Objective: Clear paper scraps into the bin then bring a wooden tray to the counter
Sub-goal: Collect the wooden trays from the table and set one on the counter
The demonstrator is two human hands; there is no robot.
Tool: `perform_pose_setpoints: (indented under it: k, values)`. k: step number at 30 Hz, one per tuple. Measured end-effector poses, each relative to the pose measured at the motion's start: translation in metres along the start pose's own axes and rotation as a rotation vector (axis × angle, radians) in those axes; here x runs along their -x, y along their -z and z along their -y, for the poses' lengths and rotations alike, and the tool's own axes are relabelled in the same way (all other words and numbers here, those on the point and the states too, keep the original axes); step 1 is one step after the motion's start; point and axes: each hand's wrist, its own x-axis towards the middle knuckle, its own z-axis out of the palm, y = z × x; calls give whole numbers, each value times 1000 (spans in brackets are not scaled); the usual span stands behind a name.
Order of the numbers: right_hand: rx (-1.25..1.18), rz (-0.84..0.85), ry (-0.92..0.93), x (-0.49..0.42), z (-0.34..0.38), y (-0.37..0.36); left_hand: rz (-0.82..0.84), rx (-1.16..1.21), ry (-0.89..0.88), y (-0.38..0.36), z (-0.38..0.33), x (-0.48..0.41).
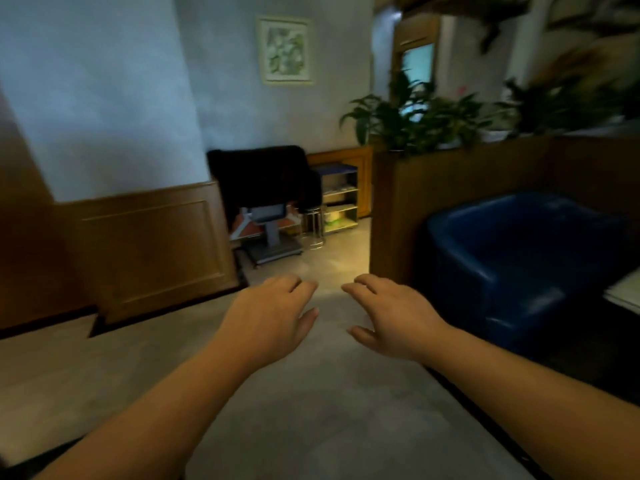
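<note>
My left hand (273,315) and my right hand (391,315) are stretched out side by side over a grey floor, palms down. Both hold nothing, with fingers loosely curled and thumbs apart. No paper scraps, bin, wooden tray or counter shows in the head view. The picture is blurred by motion.
A blue armchair (519,265) stands at the right, behind it a wooden partition (433,188) topped with potted plants (415,123). Wood-panelled wall (149,251) runs along the left. Ahead are a black-draped stand (263,181), a metal stool (313,226) and a low shelf (341,199). A white table edge (627,292) shows at far right.
</note>
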Motion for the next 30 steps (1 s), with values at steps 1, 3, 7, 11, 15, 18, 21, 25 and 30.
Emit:
perform_pose_setpoints:
  k: [1,3,7,11,15,18,21,25,30]
  values:
    - [14,11,-43,16,-30,1,-2,40,-32,-9,-24,-24]
    - [53,12,-115,48,-90,6,-19,68,-110,-30,-75,-73]
    - [106,21,-277,97,-190,23,-93,89,-235,-58,-157,-160]
    - [149,45,-422,148,-280,42,-106,207,-334,-81,-236,-238]
    - [190,37,-533,182,-345,52,-130,243,-466,-106,-292,-298]
    - [207,30,-608,197,-388,50,-133,294,-540,-125,-323,-341]
    - [220,39,-692,205,-433,44,-153,360,-651,-145,-345,-387]
    - [244,-18,-836,210,-492,44,-196,440,-753,-165,-366,-454]
    - [302,18,-953,218,-554,40,-191,485,-848,-195,-407,-540]
